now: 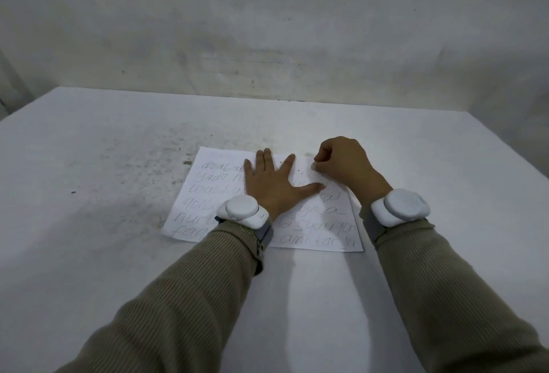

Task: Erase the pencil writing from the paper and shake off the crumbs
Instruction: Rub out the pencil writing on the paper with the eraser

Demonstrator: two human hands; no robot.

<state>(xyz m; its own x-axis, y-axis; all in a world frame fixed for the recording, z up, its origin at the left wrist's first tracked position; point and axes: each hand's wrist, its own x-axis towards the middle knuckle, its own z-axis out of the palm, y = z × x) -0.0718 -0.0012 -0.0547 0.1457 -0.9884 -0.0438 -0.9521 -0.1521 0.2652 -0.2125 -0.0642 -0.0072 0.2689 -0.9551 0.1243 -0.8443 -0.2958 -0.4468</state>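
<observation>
A white sheet of paper (190, 203) with several lines of pencil handwriting lies flat on the white table (89, 253). My left hand (274, 182) presses flat on the sheet's middle, fingers spread. My right hand (341, 164) is curled at the paper's upper right corner, fingertips pinching a small pale eraser (313, 166) against the sheet; the eraser is mostly hidden. The writing near the upper right looks faint or gone. The left arm covers part of the lower lines.
Dark eraser crumbs and specks are scattered over the table to the left of and behind the paper (154, 158). A stained wall (267, 30) rises right behind the table's far edge. Both wrists carry white bands.
</observation>
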